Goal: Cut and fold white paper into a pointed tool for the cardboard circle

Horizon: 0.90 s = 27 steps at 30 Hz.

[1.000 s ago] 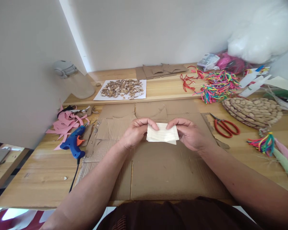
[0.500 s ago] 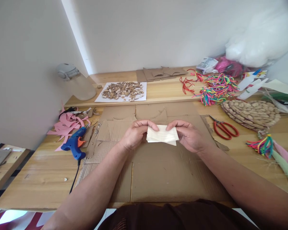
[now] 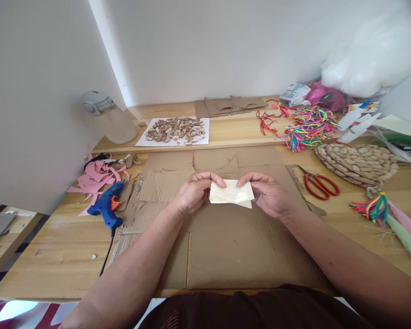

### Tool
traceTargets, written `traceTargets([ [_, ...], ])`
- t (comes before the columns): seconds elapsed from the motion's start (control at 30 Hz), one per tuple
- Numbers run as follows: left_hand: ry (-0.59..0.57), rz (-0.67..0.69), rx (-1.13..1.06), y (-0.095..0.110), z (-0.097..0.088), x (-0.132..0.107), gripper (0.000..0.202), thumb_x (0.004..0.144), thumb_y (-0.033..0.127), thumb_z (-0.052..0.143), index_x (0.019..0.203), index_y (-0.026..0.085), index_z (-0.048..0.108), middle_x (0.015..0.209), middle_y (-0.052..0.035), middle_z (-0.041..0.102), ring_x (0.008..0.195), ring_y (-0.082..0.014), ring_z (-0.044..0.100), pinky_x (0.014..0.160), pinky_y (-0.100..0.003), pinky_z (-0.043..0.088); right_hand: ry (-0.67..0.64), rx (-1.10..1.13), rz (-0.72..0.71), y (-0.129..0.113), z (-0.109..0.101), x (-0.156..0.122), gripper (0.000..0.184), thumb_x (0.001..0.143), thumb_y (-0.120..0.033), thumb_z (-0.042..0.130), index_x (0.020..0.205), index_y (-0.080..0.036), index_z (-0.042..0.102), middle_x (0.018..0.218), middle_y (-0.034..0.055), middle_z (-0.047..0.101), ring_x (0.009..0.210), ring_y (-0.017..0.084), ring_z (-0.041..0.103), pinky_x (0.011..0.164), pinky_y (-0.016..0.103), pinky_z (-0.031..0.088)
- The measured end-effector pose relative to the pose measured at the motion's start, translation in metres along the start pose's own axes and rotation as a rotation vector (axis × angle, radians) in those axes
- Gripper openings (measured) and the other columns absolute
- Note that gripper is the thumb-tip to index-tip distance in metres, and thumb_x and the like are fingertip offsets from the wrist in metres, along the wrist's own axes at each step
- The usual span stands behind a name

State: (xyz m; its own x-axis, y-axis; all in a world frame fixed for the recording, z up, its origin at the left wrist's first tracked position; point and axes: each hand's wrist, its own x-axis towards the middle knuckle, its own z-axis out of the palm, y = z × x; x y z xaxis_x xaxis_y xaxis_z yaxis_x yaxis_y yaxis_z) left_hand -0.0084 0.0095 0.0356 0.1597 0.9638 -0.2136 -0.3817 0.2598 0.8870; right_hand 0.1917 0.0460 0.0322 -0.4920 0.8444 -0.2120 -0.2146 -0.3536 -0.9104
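1. The left hand (image 3: 197, 194) pinches the cream paper (image 3: 231, 192) at its left end, thumb on top; the right hand (image 3: 272, 194) grips the opposite end likewise.
2. The paper spans the gap between both hands, its lower layer peeking out; whether folded or stacked, I cannot tell.
3. It looks light, thin and flexible, likely easy to crease or tear; the side edges seem the best hold.
4. Beneath both hands lies cardboard (image 3: 236, 256).
5. Left of the left hand: a blue glue gun (image 3: 107, 208). Right of the right hand: red-handled scissors (image 3: 320, 183).
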Motion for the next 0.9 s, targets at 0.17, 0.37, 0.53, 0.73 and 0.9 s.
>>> traceTargets([
  [0.17, 0.000, -0.010, -0.021, -0.001, 0.001, 0.001, 0.011, 0.063, 0.014, 0.061, 0.063, 0.013, 0.071, 0.045, 0.0010, 0.054, 0.041, -0.0080, 0.045, 0.043, -0.019, 0.032, 0.006, 0.029, 0.018, 0.001, 0.000, 0.001, 0.006, 0.062, -0.023, 0.073, 0.066, -0.020, 0.073, 0.059, -0.0012, 0.064, 0.054, 0.012, 0.055, 0.052, 0.023, 0.039],
  [0.37, -0.035, 0.001, -0.107, 0.000, -0.001, 0.002, 0.019, 0.059, 0.011, 0.060, 0.069, 0.011, 0.076, 0.054, -0.0042, 0.065, 0.048, -0.0116, 0.056, 0.049, -0.021, 0.043, -0.018, 0.114, 0.058, 0.005, -0.006, 0.001, 0.006, 0.065, -0.022, 0.070, 0.071, -0.020, 0.073, 0.060, 0.0003, 0.062, 0.055, 0.013, 0.054, 0.051, 0.024, 0.040],
  [0.53, -0.101, -0.012, -0.108, 0.000, -0.008, 0.001, 0.032, 0.061, 0.010, 0.063, 0.088, 0.012, 0.079, 0.084, -0.0097, 0.076, 0.075, -0.0194, 0.069, 0.071, -0.028, 0.053, -0.093, 0.220, 0.093, 0.004, -0.010, 0.003, 0.011, 0.073, -0.028, 0.065, 0.074, -0.020, 0.073, 0.065, 0.0037, 0.062, 0.058, 0.016, 0.056, 0.051, 0.027, 0.045],
  [0.73, -0.082, 0.083, 0.086, 0.000, -0.001, -0.003, 0.037, 0.061, 0.013, 0.079, 0.098, 0.018, 0.077, 0.087, -0.0051, 0.076, 0.072, -0.0137, 0.066, 0.069, -0.023, 0.049, -0.050, 0.355, 0.187, 0.002, -0.014, 0.004, 0.013, 0.072, -0.016, 0.064, 0.077, -0.017, 0.076, 0.074, 0.0046, 0.068, 0.060, 0.013, 0.062, 0.057, 0.022, 0.051],
  [0.9, 0.085, 0.240, 0.223, -0.010, -0.001, 0.003, 0.020, 0.068, 0.022, 0.078, 0.088, 0.018, 0.077, 0.078, -0.0029, 0.073, 0.063, -0.0109, 0.060, 0.062, -0.022, 0.045, -0.088, 0.402, 0.222, 0.002, -0.013, 0.003, 0.019, 0.074, -0.012, 0.061, 0.086, -0.015, 0.076, 0.075, 0.0048, 0.070, 0.066, 0.015, 0.067, 0.061, 0.023, 0.053],
])
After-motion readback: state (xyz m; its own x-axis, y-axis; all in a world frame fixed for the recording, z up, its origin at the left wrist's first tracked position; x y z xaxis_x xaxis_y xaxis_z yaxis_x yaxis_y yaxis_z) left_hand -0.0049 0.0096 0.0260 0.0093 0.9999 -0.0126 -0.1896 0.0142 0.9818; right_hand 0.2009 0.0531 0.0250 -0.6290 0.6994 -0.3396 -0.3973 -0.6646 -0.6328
